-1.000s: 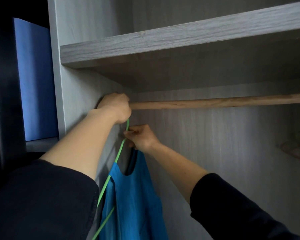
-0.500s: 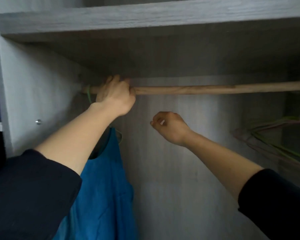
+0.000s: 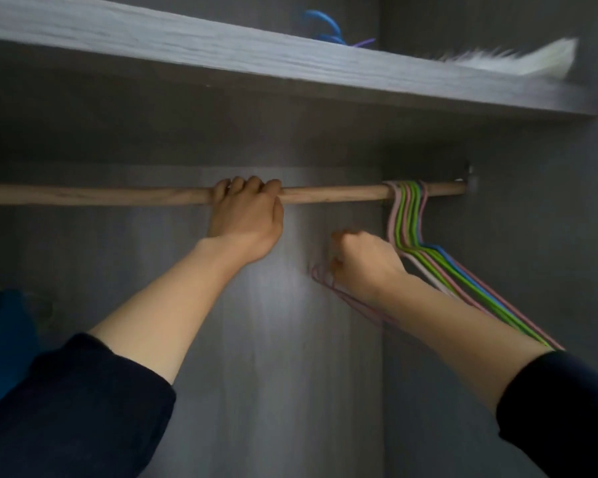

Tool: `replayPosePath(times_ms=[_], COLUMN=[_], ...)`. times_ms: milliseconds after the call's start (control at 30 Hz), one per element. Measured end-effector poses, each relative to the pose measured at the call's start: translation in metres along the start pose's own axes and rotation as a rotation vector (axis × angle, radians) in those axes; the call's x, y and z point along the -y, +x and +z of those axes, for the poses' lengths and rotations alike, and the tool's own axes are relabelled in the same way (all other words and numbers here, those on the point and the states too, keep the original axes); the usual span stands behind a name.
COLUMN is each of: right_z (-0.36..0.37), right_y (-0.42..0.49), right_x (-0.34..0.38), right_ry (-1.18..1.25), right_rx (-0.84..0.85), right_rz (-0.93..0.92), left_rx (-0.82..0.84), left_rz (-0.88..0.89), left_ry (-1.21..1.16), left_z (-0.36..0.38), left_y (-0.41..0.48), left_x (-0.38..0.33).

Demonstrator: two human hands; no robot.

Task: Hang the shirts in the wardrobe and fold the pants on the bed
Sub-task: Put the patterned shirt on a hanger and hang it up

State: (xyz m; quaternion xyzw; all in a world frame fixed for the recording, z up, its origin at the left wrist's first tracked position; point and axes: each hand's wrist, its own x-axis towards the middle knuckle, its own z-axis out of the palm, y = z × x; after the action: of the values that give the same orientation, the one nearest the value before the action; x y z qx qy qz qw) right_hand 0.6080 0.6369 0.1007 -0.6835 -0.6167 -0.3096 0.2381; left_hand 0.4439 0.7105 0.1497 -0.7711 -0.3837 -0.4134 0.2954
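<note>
My left hand [image 3: 246,219] grips the wooden wardrobe rail [image 3: 94,195] near its middle, fingers curled over the top. My right hand [image 3: 361,262] is below the rail, fingers curled at the left corner of a pink hanger [image 3: 328,286] in the bunch. Several empty hangers [image 3: 408,219], pink, green and blue, hang at the rail's right end. The blue shirt [image 3: 4,336] hangs on a green hanger at the far left edge, mostly out of frame.
A grey shelf [image 3: 221,53] runs above the rail, carrying blue and purple hanger hooks [image 3: 327,29] and something white [image 3: 497,60]. The wardrobe's back panel [image 3: 290,374] lies between my arms. The right side wall [image 3: 549,270] is close to the hangers.
My view has swung right along the rail. The blue shirt now hangs at the far left. My left hand slid along the rail, and my right hand moved to the bunch of empty hangers.
</note>
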Motion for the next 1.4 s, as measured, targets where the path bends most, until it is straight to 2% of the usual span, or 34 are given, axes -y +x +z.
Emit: replayPosePath(times_ms=[233,367,533,633,700,800,1033,1133,1233,1400], right_z=[-0.015,-0.015,-0.02,-0.025,-0.025,-0.021,-0.005,-0.005,-0.02,-0.052], right_y=[-0.01,-0.011,-0.008,0.0,0.01,0.021,0.008,-0.015,-0.054,-0.161], right_x=[-0.056,-0.067,-0.064,-0.063,-0.061,-0.049,-0.025,-0.019,-0.014,-0.002], right_ry=[-0.364,-0.399,-0.241,0.047,0.231,0.425,0.589,0.635,0.679,0.616], right_rx=[-0.018,0.056,0.062,0.13,0.107,0.022,-0.085,-0.063,-0.018,0.114], right_rz=[0.057,0.074,0.101,0.217,0.25,0.263,0.248,0.225,0.22,0.271], left_rx=[-0.176,-0.232,-0.26,-0.256,-0.246,-0.195,0.018,0.045,0.113,0.286], left_rz=[-0.024,-0.016,-0.03,-0.028,-0.025,-0.034,-0.014,-0.038,-0.134,-0.187], left_ry=[-0.004,-0.011,-0.035,-0.05,-0.053,-0.071,-0.15,-0.218,-0.297,-0.431], left_z=[0.027,0.032,0.034,0.034,0.033,0.03,0.013,0.007,0.003,-0.006], left_y=[0.004,0.003,0.004,0.004,0.005,0.007,-0.011,-0.049,-0.092,-0.163], left_x=[-0.011,-0.013,-0.014,-0.013,-0.012,-0.011,-0.011,-0.029,-0.048,-0.076])
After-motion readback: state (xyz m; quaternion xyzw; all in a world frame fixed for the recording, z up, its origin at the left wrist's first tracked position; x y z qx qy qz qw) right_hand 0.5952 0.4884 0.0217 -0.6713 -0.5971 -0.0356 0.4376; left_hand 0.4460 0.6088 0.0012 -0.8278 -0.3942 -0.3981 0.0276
